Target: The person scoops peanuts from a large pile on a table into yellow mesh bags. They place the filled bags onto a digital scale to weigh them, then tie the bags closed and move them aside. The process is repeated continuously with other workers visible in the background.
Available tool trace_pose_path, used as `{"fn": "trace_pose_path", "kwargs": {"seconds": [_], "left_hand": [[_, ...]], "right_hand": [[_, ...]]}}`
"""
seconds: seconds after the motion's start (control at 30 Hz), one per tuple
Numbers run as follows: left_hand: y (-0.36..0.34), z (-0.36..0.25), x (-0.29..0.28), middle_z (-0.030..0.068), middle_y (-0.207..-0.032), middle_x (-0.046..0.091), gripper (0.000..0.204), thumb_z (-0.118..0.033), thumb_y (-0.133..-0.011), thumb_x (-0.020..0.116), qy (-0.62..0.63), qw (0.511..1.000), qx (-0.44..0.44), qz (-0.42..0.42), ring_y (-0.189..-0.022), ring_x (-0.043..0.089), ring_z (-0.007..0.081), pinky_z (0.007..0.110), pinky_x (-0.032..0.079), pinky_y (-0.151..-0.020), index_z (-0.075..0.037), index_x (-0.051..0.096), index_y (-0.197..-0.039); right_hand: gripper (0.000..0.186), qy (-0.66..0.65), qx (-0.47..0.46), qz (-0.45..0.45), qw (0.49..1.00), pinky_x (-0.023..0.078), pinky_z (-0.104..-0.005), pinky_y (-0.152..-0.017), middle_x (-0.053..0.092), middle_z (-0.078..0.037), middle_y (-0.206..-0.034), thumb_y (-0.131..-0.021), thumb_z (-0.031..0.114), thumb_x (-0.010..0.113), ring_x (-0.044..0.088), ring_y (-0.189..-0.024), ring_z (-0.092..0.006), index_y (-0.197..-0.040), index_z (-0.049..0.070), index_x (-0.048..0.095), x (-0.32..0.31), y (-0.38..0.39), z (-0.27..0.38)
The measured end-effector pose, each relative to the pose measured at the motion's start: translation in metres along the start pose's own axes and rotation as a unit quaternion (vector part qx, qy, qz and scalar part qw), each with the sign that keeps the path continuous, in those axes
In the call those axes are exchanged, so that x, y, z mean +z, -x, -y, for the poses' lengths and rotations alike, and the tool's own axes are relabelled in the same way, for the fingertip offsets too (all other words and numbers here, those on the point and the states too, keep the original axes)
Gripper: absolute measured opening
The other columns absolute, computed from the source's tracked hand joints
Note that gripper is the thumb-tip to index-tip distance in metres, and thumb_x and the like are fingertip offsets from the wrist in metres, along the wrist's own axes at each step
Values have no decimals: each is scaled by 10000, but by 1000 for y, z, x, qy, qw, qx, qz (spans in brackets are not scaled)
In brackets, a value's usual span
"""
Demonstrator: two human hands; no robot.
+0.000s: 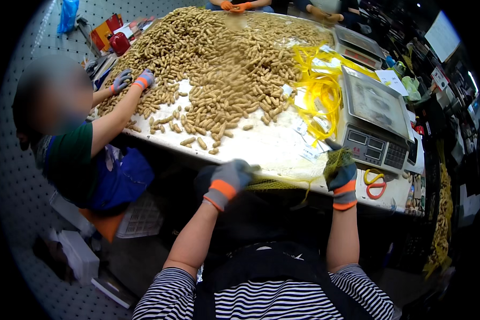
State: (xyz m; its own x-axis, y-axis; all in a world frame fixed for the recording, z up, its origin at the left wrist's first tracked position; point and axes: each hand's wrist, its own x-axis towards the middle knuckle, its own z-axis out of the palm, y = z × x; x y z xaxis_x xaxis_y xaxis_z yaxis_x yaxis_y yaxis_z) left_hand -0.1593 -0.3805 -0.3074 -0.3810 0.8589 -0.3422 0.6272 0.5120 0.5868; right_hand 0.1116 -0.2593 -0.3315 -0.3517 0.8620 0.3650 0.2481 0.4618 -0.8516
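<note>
A yellow-green mesh bag (280, 184) is stretched between my two hands along the table's front edge. My left hand (231, 178), in a grey glove with an orange cuff, is closed on one end of the mesh; its fingers are a little blurred. My right hand (343, 177), gloved the same way, grips the bunched other end, just in front of the scale. A large heap of unshelled peanuts (218, 69) covers the far and left parts of the white table (261, 146), with a few loose peanuts towards the near edge.
At the right stand a weighing scale (375, 114) and a second scale (359, 45) behind it. Yellow straps (325, 96) lie beside them, and scissors (375, 184) near the front corner. A co-worker (85, 133) handles peanuts at the left; other gloved people sit across.
</note>
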Motion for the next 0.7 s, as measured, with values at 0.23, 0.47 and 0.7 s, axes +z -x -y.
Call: {"fn": "trace_pose_path", "kwargs": {"seconds": [0.23, 0.47, 0.7], "left_hand": [[-66, 62, 10, 125, -831, 631, 196, -70, -850, 483, 782, 618, -71, 34, -694, 607, 190, 265, 499, -588, 44, 601, -957], [36, -1, 47, 107, -962, 610, 199, -135, -889, 499, 653, 702, 80, 273, -926, 576, 215, 309, 459, -832, -7, 574, -1021], [-19, 40, 41, 132, -1095, 569, 527, -399, -908, 430, 824, 534, 9, 188, -876, 545, 179, 294, 442, -782, 50, 461, -1183]], "right_hand": [[197, -292, 91, 298, 904, 490, -285, -658, 629, -94, -780, -832, 156, 543, 614, -709, -188, -873, -15, 631, -18, 42, 66], [441, -322, -29, -267, 908, 471, -337, -874, 524, -92, -1155, -860, 125, 523, 553, -983, -206, -1271, 26, 396, -28, 15, -26], [896, -612, 212, 42, 761, 381, -323, -946, 534, -153, -1151, -795, 691, 369, 478, -1070, -178, -1266, -71, 378, 10, 16, -16]]}}
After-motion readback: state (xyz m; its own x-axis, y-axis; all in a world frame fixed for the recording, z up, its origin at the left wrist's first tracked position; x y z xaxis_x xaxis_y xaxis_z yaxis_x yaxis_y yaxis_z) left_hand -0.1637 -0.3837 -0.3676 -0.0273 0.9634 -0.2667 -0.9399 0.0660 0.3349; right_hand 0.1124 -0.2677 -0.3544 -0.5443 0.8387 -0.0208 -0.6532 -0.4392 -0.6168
